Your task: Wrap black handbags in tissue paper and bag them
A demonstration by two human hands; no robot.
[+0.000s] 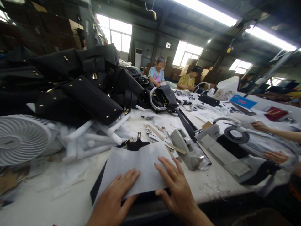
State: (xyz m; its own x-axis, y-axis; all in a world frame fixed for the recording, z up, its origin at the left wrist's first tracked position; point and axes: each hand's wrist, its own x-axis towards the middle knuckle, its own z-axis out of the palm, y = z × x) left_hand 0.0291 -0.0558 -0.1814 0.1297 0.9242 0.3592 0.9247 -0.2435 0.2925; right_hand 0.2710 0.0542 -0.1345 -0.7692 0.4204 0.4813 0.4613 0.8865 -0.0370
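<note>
A pale sheet of thin material point(141, 166) lies over a black bag piece point(98, 183) at the table's front edge. My left hand point(115, 197) rests on the sheet's lower left part, fingers stretched and nothing gripped. On the right side, my right hand point(175, 185) has its fingers spread, touching the sheet's right edge, with the thumb near the front edge. Beyond the sheet, a black tab with a gold-coloured metal fitting point(138, 142) sticks out. Dark material shows below the sheet between my hands.
Black bags point(91, 99) are piled at the back left, above white foam rolls point(82, 130) and a fan point(21, 139). A tape dispenser point(187, 149) stands right of the sheet. Another person's hands point(276, 157) are at the right, by a grey-black bag point(225, 153). Two people sit farther back.
</note>
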